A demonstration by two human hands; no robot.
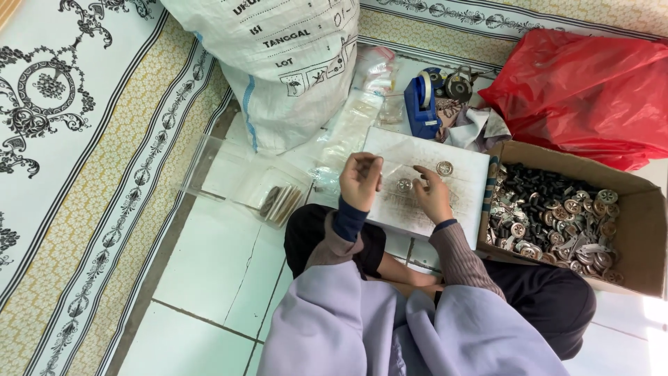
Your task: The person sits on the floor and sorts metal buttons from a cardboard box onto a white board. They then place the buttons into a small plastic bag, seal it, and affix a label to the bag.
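Observation:
My left hand [360, 179] is raised over the left edge of a white board [465, 182] on my lap, pinching the edge of a small clear plastic bag [395, 169]. My right hand [433, 195] rests on the board with its fingers at the same bag. Two round silver metal pieces lie on the board, one [404, 185] between my hands and one [444, 168] just beyond my right hand.
An open cardboard box [630, 186] of several metal and black parts sits at my right. A blue tape dispenser [421, 104], a red plastic bag [584, 87], a large white woven sack [285, 63] and clear plastic bags [271, 191] lie on the tiled floor.

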